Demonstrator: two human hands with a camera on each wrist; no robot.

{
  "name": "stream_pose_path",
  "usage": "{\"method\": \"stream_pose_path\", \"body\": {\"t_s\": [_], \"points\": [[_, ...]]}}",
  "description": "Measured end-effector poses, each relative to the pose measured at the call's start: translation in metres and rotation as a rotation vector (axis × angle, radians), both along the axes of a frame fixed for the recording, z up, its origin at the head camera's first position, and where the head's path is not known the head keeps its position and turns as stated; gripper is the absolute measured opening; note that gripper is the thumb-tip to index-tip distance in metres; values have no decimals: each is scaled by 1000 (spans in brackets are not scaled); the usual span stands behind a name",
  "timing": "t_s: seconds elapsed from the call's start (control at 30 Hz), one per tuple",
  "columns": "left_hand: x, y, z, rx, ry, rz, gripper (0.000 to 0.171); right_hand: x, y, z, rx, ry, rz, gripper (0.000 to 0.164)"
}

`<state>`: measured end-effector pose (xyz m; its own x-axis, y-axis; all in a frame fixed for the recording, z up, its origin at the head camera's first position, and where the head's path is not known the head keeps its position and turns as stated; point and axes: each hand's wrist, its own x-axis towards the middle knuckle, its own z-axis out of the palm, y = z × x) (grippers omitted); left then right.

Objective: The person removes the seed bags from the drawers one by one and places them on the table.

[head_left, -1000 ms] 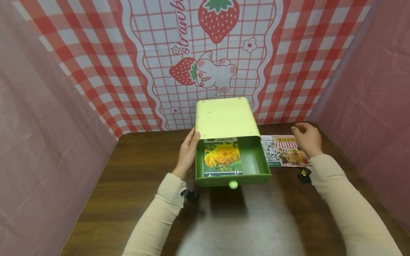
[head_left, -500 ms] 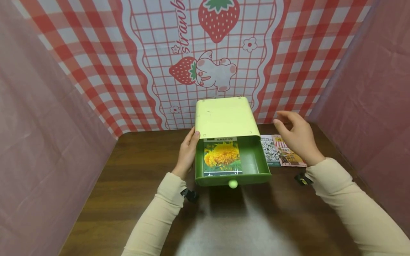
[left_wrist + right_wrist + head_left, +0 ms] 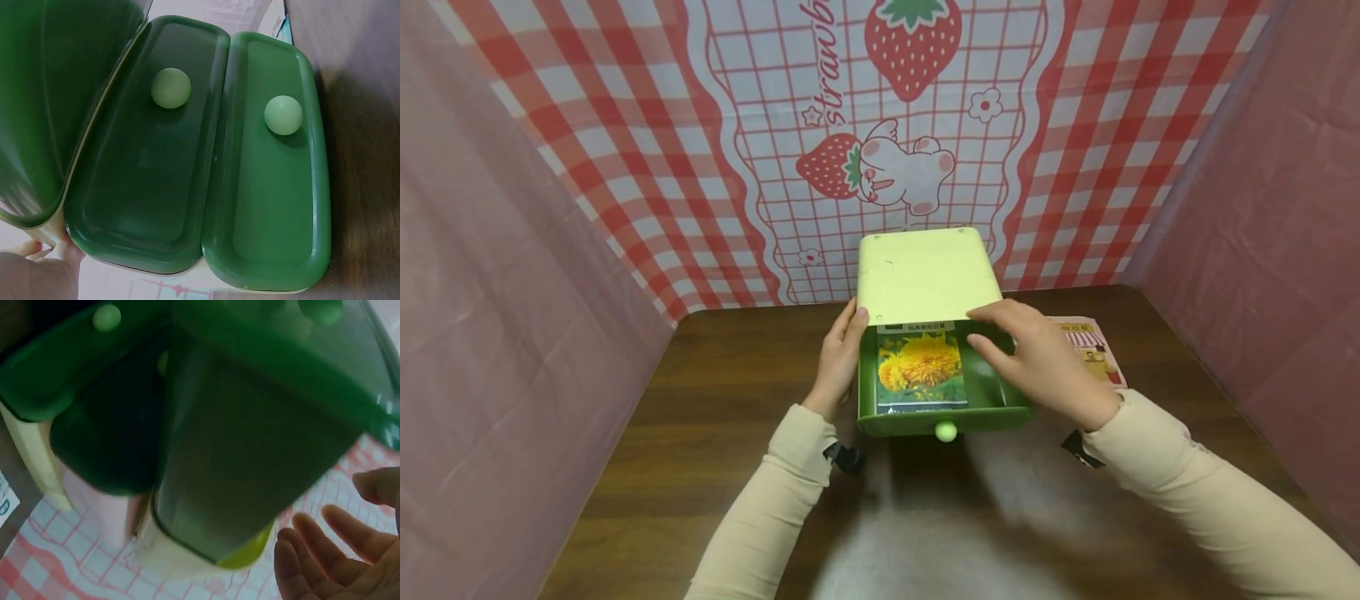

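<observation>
Left hand [image 3: 837,358] is up against the box's [image 3: 925,275] left side, but some fingers are hidden, so can't tell how curled they are. Right hand [image 3: 1037,358] hangs over the open drawer [image 3: 887,427], thumb and fingers apart, holding nothing. Flower packet [image 3: 921,367] lies inside, left half; drawer's back is hidden. Right hand partly blocks a pink leaflet [image 3: 1097,354].

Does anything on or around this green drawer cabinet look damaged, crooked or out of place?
One thing: a small dark mark on the pale top of the cabinet, left of its middle in the head view. It stands out against the plain surface, perhaps a scratch or scuff; I can't tell which. I see nothing spilled.
</observation>
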<state>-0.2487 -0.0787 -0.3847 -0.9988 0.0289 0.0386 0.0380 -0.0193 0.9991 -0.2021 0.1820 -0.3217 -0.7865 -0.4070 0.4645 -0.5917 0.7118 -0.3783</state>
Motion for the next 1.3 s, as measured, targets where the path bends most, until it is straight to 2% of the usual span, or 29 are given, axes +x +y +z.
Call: {"method": "stream_pose_path", "body": {"t_s": [0.13,0.27,0.53,0.9,1.07,1.3], "points": [[11,2,12,1,9,3,60,-1,-10,-3,129,-91,25,43],[10,2,12,13,11,3,60,-4,-15,-8,240,-160,30,55],[-14,-1,-18,25,4,6,61,-8,-20,-12,322,-248,20,66],[-11,0,-19,29,32,29,64,-11,-24,-9,522,-352,27,78],[-11,0,-20,32,37,24,65,-13,-27,-7,558,-389,36,79],[-12,0,-19,29,29,24,64,-16,-28,-9,507,-444,72,79]]}}
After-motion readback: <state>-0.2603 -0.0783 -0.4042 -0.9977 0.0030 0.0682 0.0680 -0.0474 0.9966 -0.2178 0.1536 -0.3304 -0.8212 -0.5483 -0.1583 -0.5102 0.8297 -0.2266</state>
